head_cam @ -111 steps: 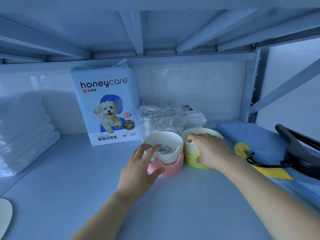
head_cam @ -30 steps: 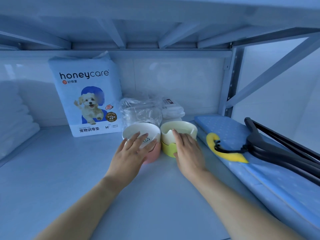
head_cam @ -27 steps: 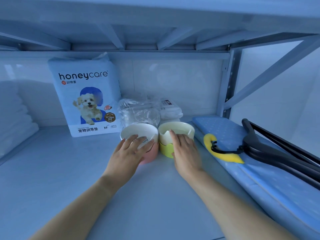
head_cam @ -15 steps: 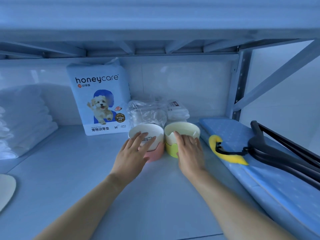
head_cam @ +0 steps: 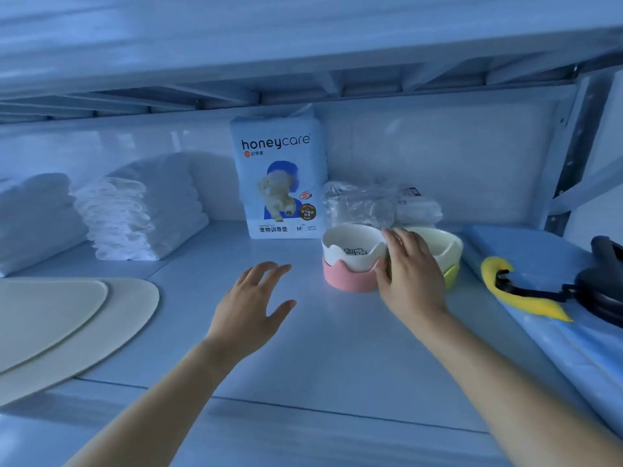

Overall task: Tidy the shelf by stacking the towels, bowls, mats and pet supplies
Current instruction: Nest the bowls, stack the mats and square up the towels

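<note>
A white bowl in a pink holder (head_cam: 350, 261) sits beside a cream bowl in a yellow-green holder (head_cam: 441, 254) at the middle right of the shelf. My right hand (head_cam: 409, 271) lies over the gap between the two bowls, fingers straight, touching them. My left hand (head_cam: 253, 301) hovers open over the bare shelf, left of the pink bowl, holding nothing. Folded white towels (head_cam: 135, 214) are stacked at the back left. Two cream mats (head_cam: 67, 318) lie overlapped at the left. A honeycare pet pad pack (head_cam: 279, 176) stands upright at the back.
Clear plastic bags (head_cam: 364, 203) lie behind the bowls. A blue ironing-board-like pad (head_cam: 539, 251) runs along the right, carrying a yellow piece (head_cam: 512, 294) and black hangers (head_cam: 603, 284). A shelf board sits low overhead; a metal upright (head_cam: 573, 156) stands at the back right.
My left hand has come off the pink bowl and moved left over the shelf. The view has swung left, showing the towels and mats. My right hand stays at the bowls.
</note>
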### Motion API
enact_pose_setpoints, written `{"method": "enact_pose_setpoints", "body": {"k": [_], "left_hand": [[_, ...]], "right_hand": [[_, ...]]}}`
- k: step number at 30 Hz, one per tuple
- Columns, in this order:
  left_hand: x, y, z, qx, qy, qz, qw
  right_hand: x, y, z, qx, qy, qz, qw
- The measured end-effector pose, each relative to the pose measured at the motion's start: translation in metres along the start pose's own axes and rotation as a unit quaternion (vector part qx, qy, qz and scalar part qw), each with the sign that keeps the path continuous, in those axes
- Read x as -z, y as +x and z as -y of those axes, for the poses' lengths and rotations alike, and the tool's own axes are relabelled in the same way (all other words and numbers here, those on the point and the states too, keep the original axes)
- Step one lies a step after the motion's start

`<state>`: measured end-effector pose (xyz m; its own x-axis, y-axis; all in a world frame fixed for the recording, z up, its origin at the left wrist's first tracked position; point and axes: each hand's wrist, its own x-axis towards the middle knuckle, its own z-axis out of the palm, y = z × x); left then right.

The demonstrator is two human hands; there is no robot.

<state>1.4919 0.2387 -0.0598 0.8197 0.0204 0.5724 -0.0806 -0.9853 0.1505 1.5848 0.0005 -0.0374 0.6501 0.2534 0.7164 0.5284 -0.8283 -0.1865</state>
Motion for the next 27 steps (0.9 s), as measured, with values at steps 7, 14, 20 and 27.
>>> {"method": "enact_pose_setpoints", "body": {"k": [7, 14, 20, 27], "left_hand": [[0.037, -0.045, 0.034, 0.047, 0.023, -0.007, 0.999], [0.081, -0.086, 0.077, 0.090, 0.040, -0.022, 0.995], [0.129, -0.128, 0.137, 0.129, 0.068, -0.023, 0.989], [0.180, -0.178, 0.218, 0.156, 0.095, -0.013, 0.983]], "right_hand": [[-0.003, -0.015, 0.078, 0.118, 0.084, 0.036, 0.989], [-0.018, -0.030, 0.173, 0.208, 0.167, 0.116, 0.957], [-0.039, -0.037, 0.264, 0.243, 0.193, 0.137, 0.941], [-0.070, -0.042, 0.371, 0.248, 0.217, 0.169, 0.929]]}}
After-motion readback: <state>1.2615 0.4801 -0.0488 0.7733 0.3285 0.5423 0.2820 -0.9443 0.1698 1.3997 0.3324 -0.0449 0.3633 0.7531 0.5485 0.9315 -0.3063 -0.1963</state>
